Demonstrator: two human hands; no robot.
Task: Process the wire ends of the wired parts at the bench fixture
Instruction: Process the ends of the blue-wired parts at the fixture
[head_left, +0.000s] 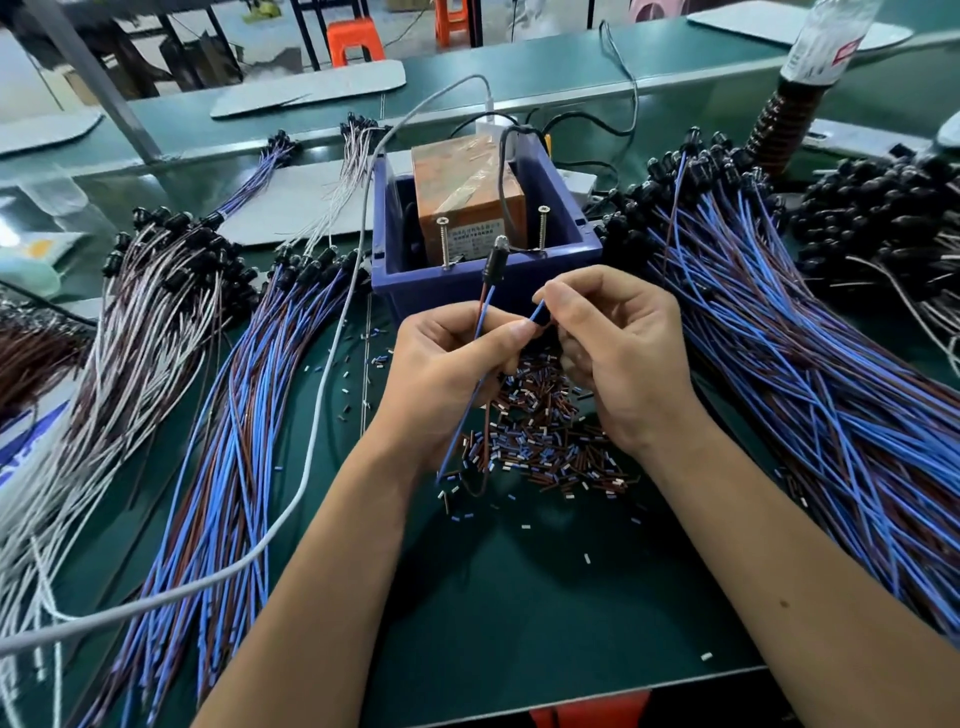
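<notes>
**Both hands on one wired part, right in front of the blue bin**

Your left hand (447, 364) has its thumb and fingers curled round the blue and brown wires of a single wired part (491, 270), whose black head stands up just above your knuckles, close to the front wall of the blue bin (483, 291). Your right hand (618, 353) pinches a short blue wire end (537, 313) between thumb and forefinger, tip pointing at your left thumb. The wires trail down past your left wrist onto the green mat (519, 597). Under your hands lies a heap of cut insulation bits (540, 441). In the bin sits an orange block (467, 192) with two screws standing up at its front. Bundles of wired parts fan out along the mat's left edge (228, 415) and right edge (810, 374). A grey cable (311, 415) curves across the left bundles.
</notes>
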